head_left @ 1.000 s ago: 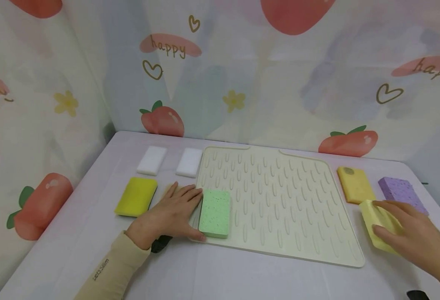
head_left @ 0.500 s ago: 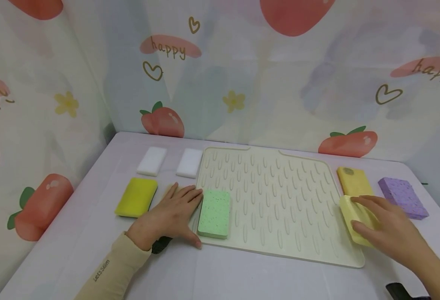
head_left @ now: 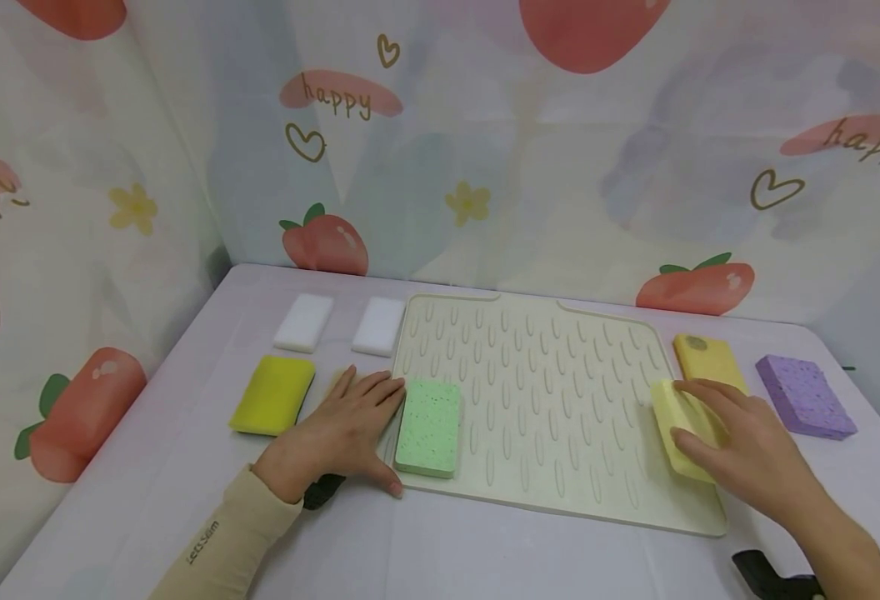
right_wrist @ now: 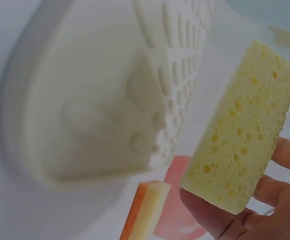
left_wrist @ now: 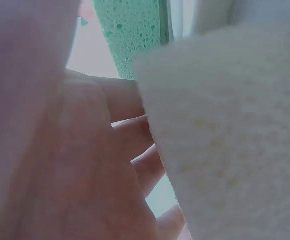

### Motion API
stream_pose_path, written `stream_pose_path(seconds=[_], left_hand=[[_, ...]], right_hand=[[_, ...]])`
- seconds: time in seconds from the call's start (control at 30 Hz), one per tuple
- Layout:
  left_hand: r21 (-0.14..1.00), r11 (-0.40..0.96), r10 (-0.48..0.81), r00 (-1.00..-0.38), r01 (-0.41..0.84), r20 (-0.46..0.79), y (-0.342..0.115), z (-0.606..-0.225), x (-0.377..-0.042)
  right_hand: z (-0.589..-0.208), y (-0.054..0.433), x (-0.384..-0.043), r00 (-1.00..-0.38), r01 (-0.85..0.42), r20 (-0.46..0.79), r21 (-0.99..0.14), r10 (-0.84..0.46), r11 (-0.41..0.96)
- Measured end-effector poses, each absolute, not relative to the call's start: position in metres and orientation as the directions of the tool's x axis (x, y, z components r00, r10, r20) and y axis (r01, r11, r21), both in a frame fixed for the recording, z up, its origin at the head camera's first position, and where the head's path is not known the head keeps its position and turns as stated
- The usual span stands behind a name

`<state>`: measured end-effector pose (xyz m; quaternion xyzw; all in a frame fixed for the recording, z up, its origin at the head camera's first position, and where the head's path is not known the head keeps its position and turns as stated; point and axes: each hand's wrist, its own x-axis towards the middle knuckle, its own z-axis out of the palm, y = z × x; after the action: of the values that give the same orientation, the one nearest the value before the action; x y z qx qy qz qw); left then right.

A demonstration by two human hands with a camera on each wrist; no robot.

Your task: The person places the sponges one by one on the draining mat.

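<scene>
My right hand [head_left: 751, 454] pinches a pale yellow sponge [head_left: 668, 421] by its sides, above the right part of a cream ridged mat [head_left: 545, 400]. In the right wrist view this sponge [right_wrist: 242, 130] is tilted, with thumb and fingers around its edges. My left hand [head_left: 338, 429] lies with spread, fairly straight fingers at the mat's left edge. Beside its fingertips, a light green sponge [head_left: 428, 429] rests on the mat. A whitish sponge-like block [left_wrist: 225, 135] fills the right of the left wrist view, close to the left fingers; the hand mostly covers it from above.
Two white sponges [head_left: 305, 322] [head_left: 378, 326] lie at the back left, a bright yellow sponge [head_left: 272, 394] in front of them. Right of the mat are a yellow-orange sponge [head_left: 710, 362] and a purple sponge [head_left: 805, 396]. Printed fabric walls [head_left: 545, 167] stand behind and at the left.
My right hand has carried the pale yellow sponge leftward, from beside the mat to above its right edge. The left hand has hardly moved; its thumb has shifted slightly off the green sponge.
</scene>
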<state>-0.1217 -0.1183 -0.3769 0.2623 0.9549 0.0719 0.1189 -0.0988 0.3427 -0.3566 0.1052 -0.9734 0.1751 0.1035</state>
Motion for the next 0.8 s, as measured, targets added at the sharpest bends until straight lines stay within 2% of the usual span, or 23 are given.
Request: stream_pose_path(seconds=[0.8], left_hand=[[0.193,0.852,0.518,-0.835,0.486,-0.187,-0.118,-0.377,-0.121]], right_hand=[[-0.355,0.302,-0.105,-0.963,-0.235,0.213,-0.371,-0.164,0.898]])
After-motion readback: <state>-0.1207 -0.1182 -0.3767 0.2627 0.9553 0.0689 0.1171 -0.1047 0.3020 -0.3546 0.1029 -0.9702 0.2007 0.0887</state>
